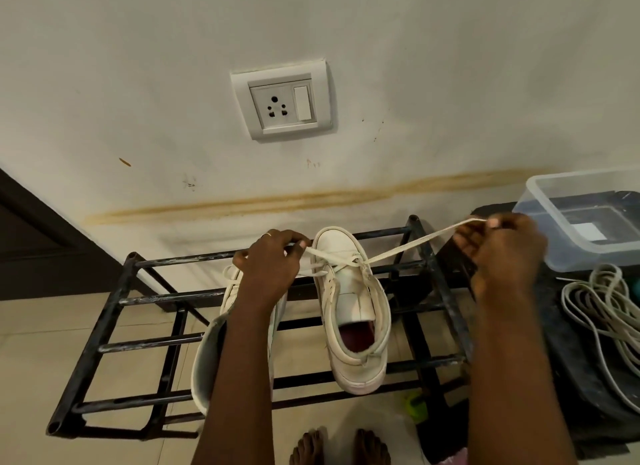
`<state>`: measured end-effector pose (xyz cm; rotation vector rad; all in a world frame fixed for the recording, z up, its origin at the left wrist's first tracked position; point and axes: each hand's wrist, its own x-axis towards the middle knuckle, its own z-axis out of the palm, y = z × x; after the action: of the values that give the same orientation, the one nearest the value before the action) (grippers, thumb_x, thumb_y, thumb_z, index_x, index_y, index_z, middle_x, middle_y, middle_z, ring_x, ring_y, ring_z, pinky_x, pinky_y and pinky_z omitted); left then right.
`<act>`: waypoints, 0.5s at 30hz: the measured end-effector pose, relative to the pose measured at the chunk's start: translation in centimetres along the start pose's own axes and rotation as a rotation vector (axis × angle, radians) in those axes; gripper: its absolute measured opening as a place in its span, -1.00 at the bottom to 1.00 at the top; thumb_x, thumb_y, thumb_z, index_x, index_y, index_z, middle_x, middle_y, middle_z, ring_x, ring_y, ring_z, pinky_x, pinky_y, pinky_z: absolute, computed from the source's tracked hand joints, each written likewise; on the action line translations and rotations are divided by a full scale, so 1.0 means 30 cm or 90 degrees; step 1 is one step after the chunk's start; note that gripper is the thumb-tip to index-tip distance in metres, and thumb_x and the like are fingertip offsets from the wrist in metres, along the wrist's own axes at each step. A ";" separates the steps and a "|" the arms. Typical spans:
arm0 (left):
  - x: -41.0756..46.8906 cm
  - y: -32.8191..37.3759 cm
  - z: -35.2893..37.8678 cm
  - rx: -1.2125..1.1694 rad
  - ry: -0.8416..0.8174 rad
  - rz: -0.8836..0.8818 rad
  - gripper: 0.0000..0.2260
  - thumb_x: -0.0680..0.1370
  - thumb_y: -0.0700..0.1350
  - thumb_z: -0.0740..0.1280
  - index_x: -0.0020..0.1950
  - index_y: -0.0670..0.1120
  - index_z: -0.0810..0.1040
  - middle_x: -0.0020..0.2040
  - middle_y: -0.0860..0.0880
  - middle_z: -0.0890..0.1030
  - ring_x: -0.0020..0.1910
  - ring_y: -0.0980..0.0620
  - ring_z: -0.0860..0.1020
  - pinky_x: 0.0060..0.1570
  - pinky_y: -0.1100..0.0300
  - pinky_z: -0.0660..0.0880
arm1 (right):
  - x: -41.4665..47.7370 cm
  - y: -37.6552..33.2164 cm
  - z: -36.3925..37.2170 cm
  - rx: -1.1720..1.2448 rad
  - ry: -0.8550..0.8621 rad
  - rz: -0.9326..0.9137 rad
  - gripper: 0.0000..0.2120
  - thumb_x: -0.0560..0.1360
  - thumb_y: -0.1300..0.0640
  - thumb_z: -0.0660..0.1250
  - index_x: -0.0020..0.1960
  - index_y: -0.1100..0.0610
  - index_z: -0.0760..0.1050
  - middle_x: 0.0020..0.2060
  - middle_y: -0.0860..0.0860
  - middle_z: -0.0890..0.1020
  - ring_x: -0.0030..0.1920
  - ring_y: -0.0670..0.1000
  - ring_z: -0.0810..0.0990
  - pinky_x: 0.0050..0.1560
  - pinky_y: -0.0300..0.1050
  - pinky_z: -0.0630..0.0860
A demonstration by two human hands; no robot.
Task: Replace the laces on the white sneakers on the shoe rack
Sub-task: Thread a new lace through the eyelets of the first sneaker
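Two lace ends (415,243), pinched by left hand (266,267) and right hand (502,253) fingers, pull taut across the sneaker (353,291); threading the next eyelets likely follows.

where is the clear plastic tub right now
In the head view the clear plastic tub sits at the far right, beyond the coiled white cord and just past the right hand.

You get soft, even indoor light, faint shadows on wall (450,66); wide-angle bending at edges, focus slightly soft.
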<state>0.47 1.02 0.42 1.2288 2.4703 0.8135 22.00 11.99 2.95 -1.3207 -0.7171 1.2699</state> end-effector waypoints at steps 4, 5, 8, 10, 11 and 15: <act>0.002 -0.013 -0.017 -0.054 0.028 0.009 -0.84 0.59 -0.07 0.24 0.02 0.09 0.62 -0.06 0.08 0.48 -0.05 0.11 0.42 0.27 -0.07 0.26 | 0.016 -0.039 -0.051 0.338 0.031 0.030 -0.70 0.57 0.30 -0.02 -0.27 0.10 0.34 -0.31 0.04 0.56 -0.34 -0.03 0.62 -0.17 -0.11 0.62; 0.001 -0.010 -0.019 -0.070 0.032 0.006 -0.84 0.58 -0.08 0.24 0.01 0.08 0.62 -0.06 0.07 0.49 -0.05 0.10 0.43 0.27 -0.10 0.27 | 0.022 -0.031 -0.051 0.339 0.014 0.035 -0.70 0.57 0.29 -0.01 -0.28 0.10 0.33 -0.32 0.03 0.52 -0.39 -0.06 0.57 -0.21 -0.13 0.59; -0.001 -0.003 -0.013 -0.087 0.028 0.005 -0.84 0.58 -0.09 0.24 0.00 0.08 0.62 -0.05 0.07 0.50 -0.05 0.08 0.44 0.27 -0.13 0.28 | 0.014 0.009 -0.014 0.070 -0.097 0.006 -0.79 0.60 0.26 0.07 -0.14 0.09 0.40 -0.31 -0.01 0.45 -0.38 -0.11 0.42 -0.35 -0.26 0.39; -0.002 0.002 -0.006 -0.097 0.026 0.014 -0.84 0.58 -0.09 0.25 0.00 0.07 0.62 -0.04 0.06 0.51 -0.06 0.08 0.45 0.26 -0.15 0.30 | -0.004 0.044 0.026 -0.226 -0.213 -0.068 -0.89 0.59 0.22 0.16 0.04 0.12 0.46 -0.17 0.01 0.50 -0.22 -0.07 0.45 -0.31 -0.26 0.35; -0.002 0.004 -0.003 -0.100 0.027 0.016 -0.84 0.58 -0.09 0.25 -0.01 0.08 0.62 -0.04 0.06 0.52 -0.07 0.07 0.45 0.25 -0.15 0.30 | -0.012 0.063 0.047 -0.343 -0.275 -0.105 -0.87 0.57 0.20 0.21 0.09 0.12 0.48 -0.09 0.00 0.53 -0.12 -0.04 0.48 -0.27 -0.24 0.36; 0.003 0.007 0.000 -0.093 0.030 0.012 -0.83 0.59 -0.08 0.24 -0.01 0.08 0.62 -0.06 0.08 0.49 -0.08 0.06 0.47 0.25 -0.14 0.30 | -0.060 0.141 0.123 -0.637 -0.472 -0.149 -0.83 0.53 0.21 0.30 0.10 0.15 0.58 0.01 0.02 0.62 0.05 -0.04 0.53 0.07 -0.18 0.42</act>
<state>0.55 1.18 0.54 1.1955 2.3908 1.0192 17.03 10.53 0.12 -1.4160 -2.1651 1.2271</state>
